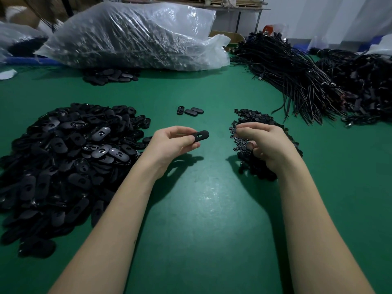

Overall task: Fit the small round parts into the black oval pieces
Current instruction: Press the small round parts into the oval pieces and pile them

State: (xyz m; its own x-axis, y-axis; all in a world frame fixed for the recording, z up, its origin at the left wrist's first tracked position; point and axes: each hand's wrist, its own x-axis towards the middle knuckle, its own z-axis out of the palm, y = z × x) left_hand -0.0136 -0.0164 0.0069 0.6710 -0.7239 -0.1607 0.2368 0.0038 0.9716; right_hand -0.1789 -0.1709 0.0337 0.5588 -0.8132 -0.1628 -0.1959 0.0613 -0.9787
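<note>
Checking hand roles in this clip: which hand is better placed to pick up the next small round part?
Right hand: it is already over the round parts; the left hand holds an oval piece.

Pretty much a two-colour scene. The tabletop (pixel 201 209) is solid green with a pale glare patch near the middle. The big heap of oval pieces (pixel 63 158) on the left is matte black, a few catching a greyish sheen. The oval piece (pixel 200 135) held up in the middle is black too, same as the small round parts (pixel 254 132) on the right. The cable bundles (pixel 297 81) are black, and the plastic bag (pixel 135 35) is milky clear over dark contents.
</note>
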